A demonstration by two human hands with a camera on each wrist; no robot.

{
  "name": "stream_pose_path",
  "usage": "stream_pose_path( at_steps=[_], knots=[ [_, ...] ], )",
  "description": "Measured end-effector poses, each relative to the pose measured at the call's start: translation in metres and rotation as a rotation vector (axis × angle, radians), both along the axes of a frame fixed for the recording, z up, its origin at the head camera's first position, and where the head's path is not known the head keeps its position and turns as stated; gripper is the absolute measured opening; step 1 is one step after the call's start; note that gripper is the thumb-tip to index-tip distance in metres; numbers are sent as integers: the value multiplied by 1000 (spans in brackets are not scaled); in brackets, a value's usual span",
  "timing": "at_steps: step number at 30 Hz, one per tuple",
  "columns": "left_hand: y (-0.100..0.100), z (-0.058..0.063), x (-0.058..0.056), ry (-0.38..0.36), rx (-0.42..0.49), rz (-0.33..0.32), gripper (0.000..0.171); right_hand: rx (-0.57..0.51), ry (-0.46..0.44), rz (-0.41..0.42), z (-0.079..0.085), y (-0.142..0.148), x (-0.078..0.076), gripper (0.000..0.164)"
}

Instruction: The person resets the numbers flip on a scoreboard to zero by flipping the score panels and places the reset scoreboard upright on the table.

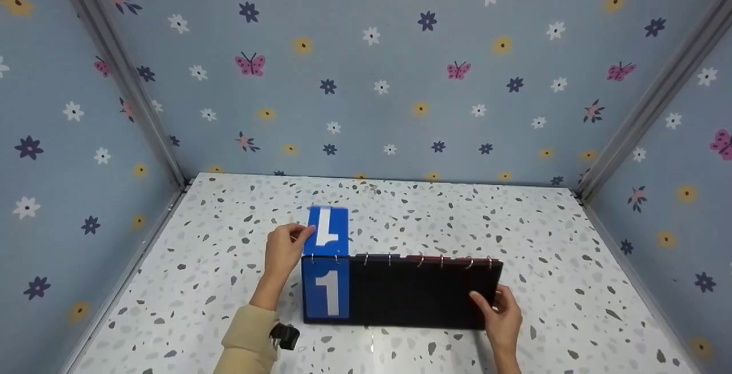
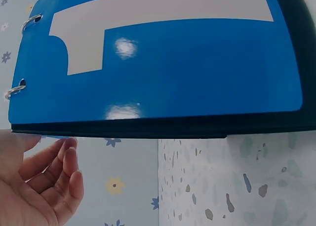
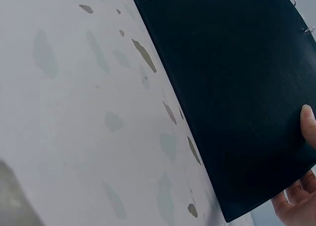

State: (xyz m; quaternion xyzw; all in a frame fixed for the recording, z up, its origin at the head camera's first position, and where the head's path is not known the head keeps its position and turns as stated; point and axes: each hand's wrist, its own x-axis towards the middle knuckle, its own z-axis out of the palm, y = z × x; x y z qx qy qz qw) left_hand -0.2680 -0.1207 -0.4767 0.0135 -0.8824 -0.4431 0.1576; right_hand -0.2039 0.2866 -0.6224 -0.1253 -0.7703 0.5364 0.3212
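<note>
A black flip scoreboard point(image 1: 417, 294) stands on the table, its metal rings along the top edge. On its left end hangs a blue number card point(image 1: 342, 288) with a white 1, which fills the top of the left wrist view. Above the rings, a second blue card point(image 1: 340, 237) is turned up and shows an upside-down 1. My left hand point(image 1: 281, 251) pinches that raised card at its left edge. With thumb in front and fingers behind, my right hand point(image 1: 503, 317) grips the board's right edge; those fingers are partly hidden in the head view.
The speckled white table point(image 1: 229, 214) is bounded by a flowered blue back wall point(image 1: 400, 128) and side walls. Edges of dark blue and red cards point(image 1: 452, 259) show behind the board's top. A black strap piece point(image 1: 285, 336) sits at the left sleeve.
</note>
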Motion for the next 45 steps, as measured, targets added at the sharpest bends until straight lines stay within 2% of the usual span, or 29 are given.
stream_pose_path(
  at_steps=[5, 9, 17, 22, 27, 35, 40, 45],
  knots=[
    [-2, -1, 4, 70, -5, 13, 20, 8, 2, 5, 0, 0, -1, 30],
    [-2, 0, 12, 123, -5, 35, 17, 19, 15, 5, 1, -1, 0, 30],
    [6, -5, 46, 289, 63, 131, 9, 39, -43, -22, 0, 0, 1, 30],
    [14, -14, 66, 338, 117, 167, 7, 28, -43, -23, 1, 0, 0, 29],
    [21, -27, 79, 317, 161, 199, 9, 35, -26, -22, 0, 0, 0, 29],
    [29, -48, 92, 167, 179, 248, 19, 39, -50, -29, 0, 0, 1, 29],
    [33, -60, 93, 125, 224, 280, 28, 33, -40, -27, -1, 0, 1, 29],
    [34, -70, 90, 131, 205, 322, 34, 41, -61, -38, -4, 1, 0, 31]
  ],
)
